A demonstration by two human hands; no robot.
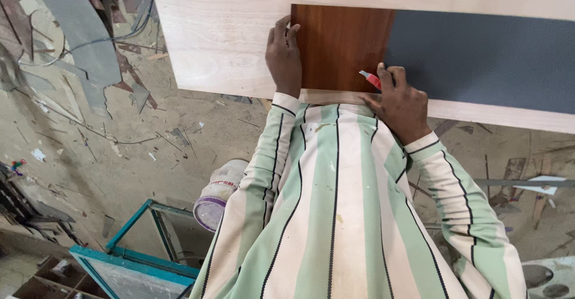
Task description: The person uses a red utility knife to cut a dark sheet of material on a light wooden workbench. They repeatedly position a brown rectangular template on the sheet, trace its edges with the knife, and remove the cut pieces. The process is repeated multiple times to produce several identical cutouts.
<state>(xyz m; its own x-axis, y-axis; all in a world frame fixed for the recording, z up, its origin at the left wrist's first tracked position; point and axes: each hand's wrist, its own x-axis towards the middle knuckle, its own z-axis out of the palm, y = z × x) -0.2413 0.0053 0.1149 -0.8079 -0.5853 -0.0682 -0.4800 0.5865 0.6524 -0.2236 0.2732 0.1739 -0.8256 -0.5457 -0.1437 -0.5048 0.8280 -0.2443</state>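
A pale plywood board [221, 41] lies across the top of the view. On it sit a brown wood-grain laminate piece [341, 41] and, touching its right side, a dark grey laminate sheet [485, 59]. My left hand [284, 56] lies on the board at the brown piece's left edge, fingers curled against it. My right hand [400, 102] grips a red cutter [371, 79], its tip at the lower end of the seam between the brown and grey sheets. My striped green and cream shirt [335, 215] fills the lower middle.
The dusty floor [120, 137] is littered with laminate scraps, offcuts and a cable. A white bucket with a purple rim [218, 194] stands by my left side. A teal metal frame [138, 245] is at the lower left, and a flat metal strip [527, 183] lies at the right.
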